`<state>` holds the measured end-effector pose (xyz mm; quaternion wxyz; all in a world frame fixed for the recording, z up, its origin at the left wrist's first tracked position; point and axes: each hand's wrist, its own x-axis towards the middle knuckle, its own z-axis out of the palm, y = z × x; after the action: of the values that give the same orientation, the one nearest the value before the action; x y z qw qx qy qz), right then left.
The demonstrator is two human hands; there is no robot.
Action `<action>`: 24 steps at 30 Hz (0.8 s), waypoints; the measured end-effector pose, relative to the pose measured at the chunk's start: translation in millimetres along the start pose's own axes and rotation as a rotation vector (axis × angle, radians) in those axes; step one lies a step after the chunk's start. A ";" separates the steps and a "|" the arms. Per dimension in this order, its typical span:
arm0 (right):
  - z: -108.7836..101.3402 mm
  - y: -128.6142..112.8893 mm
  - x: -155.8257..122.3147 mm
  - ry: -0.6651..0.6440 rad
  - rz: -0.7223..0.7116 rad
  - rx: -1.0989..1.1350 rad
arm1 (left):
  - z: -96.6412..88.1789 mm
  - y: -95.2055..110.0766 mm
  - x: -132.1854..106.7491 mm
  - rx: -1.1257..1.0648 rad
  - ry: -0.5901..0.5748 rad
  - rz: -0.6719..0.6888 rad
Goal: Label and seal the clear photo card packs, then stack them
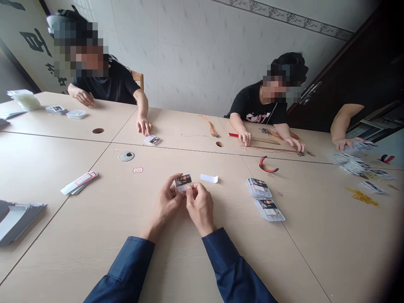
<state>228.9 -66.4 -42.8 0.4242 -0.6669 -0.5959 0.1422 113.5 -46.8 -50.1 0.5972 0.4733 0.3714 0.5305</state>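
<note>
Both my hands hold a small printed card [183,183] with a dark upper half and a pale lower part, above the pale wooden table [104,219]. My left hand [168,198] pinches its left side, and my right hand [199,206] grips its lower right corner. A folded white paper strip [208,178] lies just beyond my right hand. A small red-and-white label [138,170] lies farther off to the left. Two stacks of similar cards [259,187] [269,209] lie to the right of my right hand.
Red-handled pliers [267,165] lie beyond the card stacks. White packets [15,221] [78,183] lie to my left. Two seated people and a third person's arm [347,126] work across the table among orange cords [210,126] and loose cards [355,164].
</note>
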 end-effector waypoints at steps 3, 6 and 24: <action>-0.2 -1.2 0.3 0.009 0.024 -0.024 | 0.1 -0.8 -0.7 0.004 -0.007 0.006; -0.4 -2.6 0.5 0.015 0.039 -0.030 | 0.7 0.7 -1.7 -0.009 -0.026 0.012; -1.1 -3.8 2.5 0.091 0.053 -0.048 | 2.6 8.5 -3.7 -0.066 -0.037 -0.013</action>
<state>227.7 -64.8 -38.6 0.4306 -0.6981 -0.5616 0.1085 113.0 -51.0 -41.5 0.6226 0.4605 0.3459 0.5298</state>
